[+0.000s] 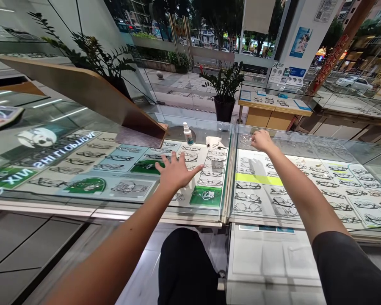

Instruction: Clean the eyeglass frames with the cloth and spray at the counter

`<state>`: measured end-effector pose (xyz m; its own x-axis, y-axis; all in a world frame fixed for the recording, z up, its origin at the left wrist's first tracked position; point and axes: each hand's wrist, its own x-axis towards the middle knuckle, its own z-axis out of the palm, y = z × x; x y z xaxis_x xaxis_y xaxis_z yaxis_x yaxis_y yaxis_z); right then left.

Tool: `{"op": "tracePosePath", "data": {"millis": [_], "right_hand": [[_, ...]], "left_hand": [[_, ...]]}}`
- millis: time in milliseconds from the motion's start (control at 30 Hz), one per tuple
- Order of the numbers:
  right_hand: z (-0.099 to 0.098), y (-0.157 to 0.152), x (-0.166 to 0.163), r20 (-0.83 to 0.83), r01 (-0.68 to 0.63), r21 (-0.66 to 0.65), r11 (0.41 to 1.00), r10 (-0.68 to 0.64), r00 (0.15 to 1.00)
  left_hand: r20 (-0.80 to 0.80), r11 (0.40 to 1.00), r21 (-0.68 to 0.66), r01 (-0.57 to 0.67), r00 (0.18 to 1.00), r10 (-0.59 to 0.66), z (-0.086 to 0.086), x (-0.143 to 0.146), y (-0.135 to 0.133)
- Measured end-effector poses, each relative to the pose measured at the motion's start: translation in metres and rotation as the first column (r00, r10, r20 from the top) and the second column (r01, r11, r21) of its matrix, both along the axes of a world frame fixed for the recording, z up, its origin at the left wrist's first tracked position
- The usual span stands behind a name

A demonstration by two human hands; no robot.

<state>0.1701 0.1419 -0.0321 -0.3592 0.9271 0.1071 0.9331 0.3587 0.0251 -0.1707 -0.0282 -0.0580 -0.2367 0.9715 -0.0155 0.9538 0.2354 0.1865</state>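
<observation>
My left hand (177, 173) is spread with fingers apart over the glass-topped display case, holding nothing. Rows of eyeglasses (206, 195) lie under the glass below it. Farther right, my right hand (262, 140) has its fingers closed at the side of a thin-framed pair of eyeglasses (245, 140) at the glass top; the exact grip is small and partly hidden. Left of that hand, a crumpled white cloth (213, 142) lies on the glass. A small white spray bottle (188, 134) stands upright beside the cloth.
A tilted wooden-edged board (92, 93) rises from the left counter. A second glass case (305, 144) with more frames adjoins on the right. Potted plants, one in a dark pot (224, 109), stand beyond the counter. My dark-clothed knee (187, 267) is below its front edge.
</observation>
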Motion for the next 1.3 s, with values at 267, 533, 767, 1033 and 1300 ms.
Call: {"op": "tracePosePath", "data": {"millis": [267, 533, 767, 1033, 1300], "right_hand": [[0.008, -0.036, 0.001, -0.012, -0.007, 0.056, 0.998, 0.008, 1.000], [0.047, -0.124, -0.007, -0.172, -0.103, 0.089, 0.991, 0.117, 0.978], [0.067, -0.275, -0.023, -0.544, -0.534, -0.064, 0.843, 0.419, 0.727], [-0.030, -0.341, -0.011, -0.232, -0.601, -0.203, 0.773, 0.559, 0.796], [-0.119, -0.261, 0.012, -0.059, -0.482, 0.122, 0.868, 0.491, 0.869]], "left_hand": [[0.009, 1.000, 0.011, -0.003, 1.000, 0.003, 0.000, 0.000, 0.002], [0.031, 1.000, 0.015, 0.017, 0.999, -0.018, -0.001, -0.001, 0.006], [0.030, 1.000, 0.010, 0.011, 0.999, -0.011, -0.002, -0.003, 0.008], [0.043, 1.000, -0.002, 0.009, 0.999, -0.009, 0.001, -0.005, 0.008], [0.061, 1.000, 0.019, 0.002, 0.998, -0.003, 0.001, -0.006, 0.007]]}}
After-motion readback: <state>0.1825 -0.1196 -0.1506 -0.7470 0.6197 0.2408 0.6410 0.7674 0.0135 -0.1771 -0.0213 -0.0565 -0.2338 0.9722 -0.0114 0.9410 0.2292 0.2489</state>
